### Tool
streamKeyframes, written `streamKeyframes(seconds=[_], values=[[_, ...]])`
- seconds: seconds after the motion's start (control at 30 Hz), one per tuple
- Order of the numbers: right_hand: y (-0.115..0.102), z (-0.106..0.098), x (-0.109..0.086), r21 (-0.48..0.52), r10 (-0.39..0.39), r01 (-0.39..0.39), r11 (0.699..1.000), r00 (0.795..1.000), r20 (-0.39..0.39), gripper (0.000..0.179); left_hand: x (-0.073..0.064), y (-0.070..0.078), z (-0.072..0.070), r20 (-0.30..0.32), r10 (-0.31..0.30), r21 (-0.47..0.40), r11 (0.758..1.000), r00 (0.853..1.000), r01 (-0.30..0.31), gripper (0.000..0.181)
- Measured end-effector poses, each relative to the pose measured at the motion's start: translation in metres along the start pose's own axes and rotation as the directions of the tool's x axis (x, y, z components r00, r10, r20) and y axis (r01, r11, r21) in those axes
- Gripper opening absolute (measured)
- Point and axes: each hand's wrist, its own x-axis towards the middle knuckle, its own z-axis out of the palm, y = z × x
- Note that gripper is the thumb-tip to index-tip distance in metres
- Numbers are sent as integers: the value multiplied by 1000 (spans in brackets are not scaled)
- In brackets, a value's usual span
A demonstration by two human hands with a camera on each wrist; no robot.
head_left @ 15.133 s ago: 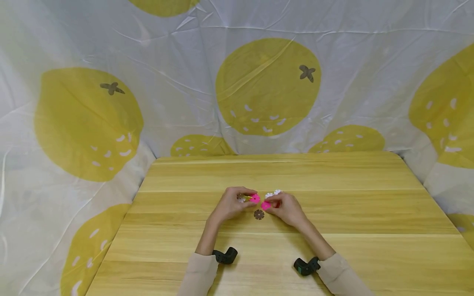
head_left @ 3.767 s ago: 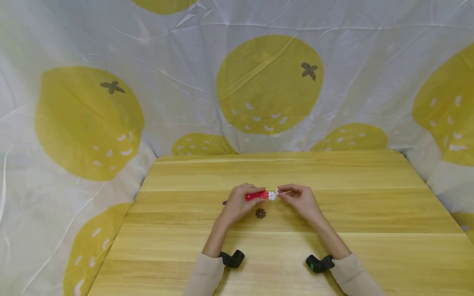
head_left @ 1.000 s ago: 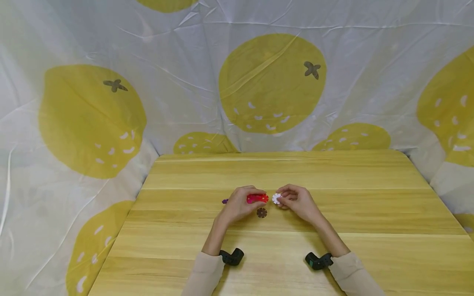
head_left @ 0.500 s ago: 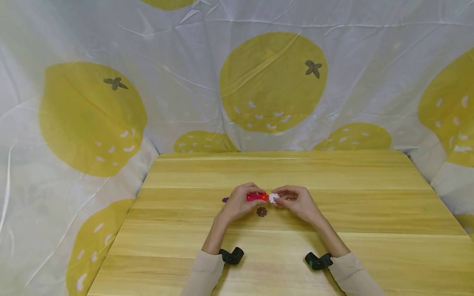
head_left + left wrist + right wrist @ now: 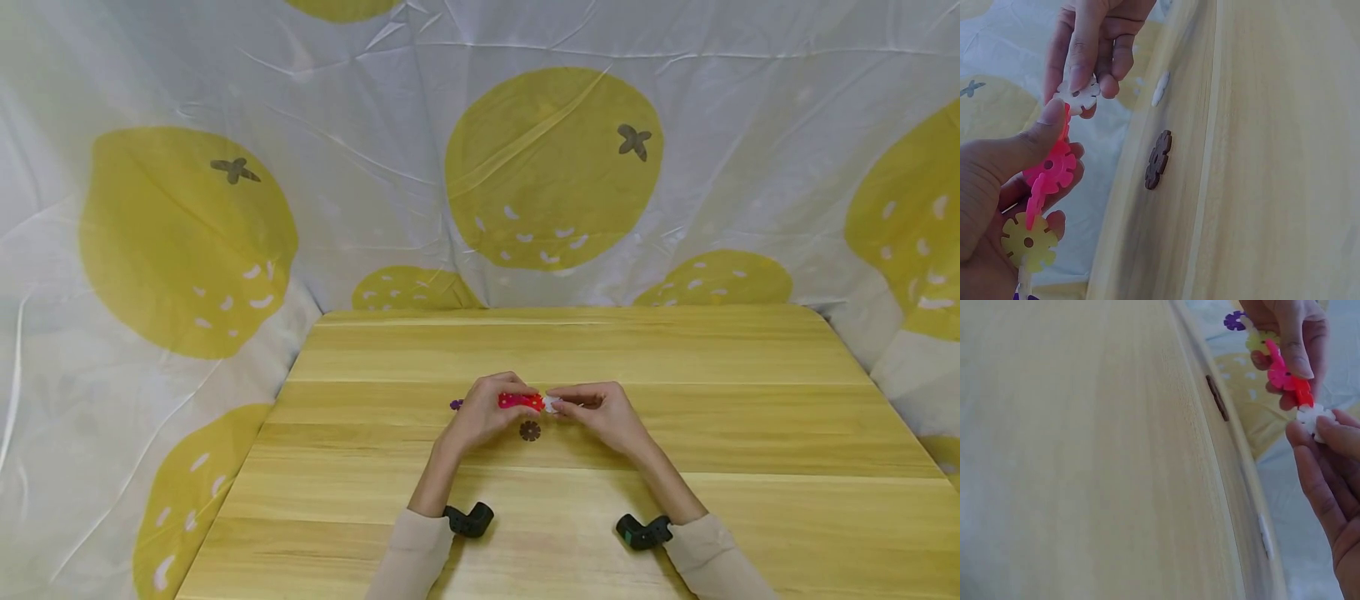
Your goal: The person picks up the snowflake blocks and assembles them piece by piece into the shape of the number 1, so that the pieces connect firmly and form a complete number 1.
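Note:
My left hand (image 5: 477, 414) pinches a chain of notched plastic snowflake discs. In the left wrist view a yellow disc (image 5: 1029, 242), a pink disc (image 5: 1050, 166) and a red disc (image 5: 1066, 122) show in that chain. At its far end a purple disc (image 5: 1234, 320) sticks out past the left hand. Between thumb and fingers my right hand (image 5: 606, 414) pinches a white disc (image 5: 1079, 95), whose edge meets the red one. Whether their notches interlock I cannot tell. Below the hands a brown disc (image 5: 530, 431) lies flat on the table.
A second white disc (image 5: 1160, 89) lies on the wooden table (image 5: 360, 483), mostly behind the right hand in the head view. Black wrist cameras (image 5: 471, 520) are strapped to both wrists. A lemon-print cloth (image 5: 360, 167) hangs behind the table's far edge.
Since a second ago the right hand has moved left, bringing its white disc against the red end of the chain. My left hand has stayed nearly still; the brown disc has not moved.

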Motion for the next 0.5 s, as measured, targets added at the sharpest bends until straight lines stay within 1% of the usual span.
streamKeyframes(seconds=[0.2, 0.4, 0.5], values=[[-1, 0, -1, 39, -15, 14, 999, 1000, 6, 23, -1, 1, -1, -10, -18, -46, 999, 1000, 18, 26], [1, 0, -1, 64, -42, 41, 997, 999, 5, 22, 0, 4, 0, -19, 3, -41, 999, 1000, -4, 24], [2, 1, -1, 20, -59, 60, 998, 998, -3, 21, 0, 5, 1, -21, 14, -30, 999, 1000, -15, 23]])
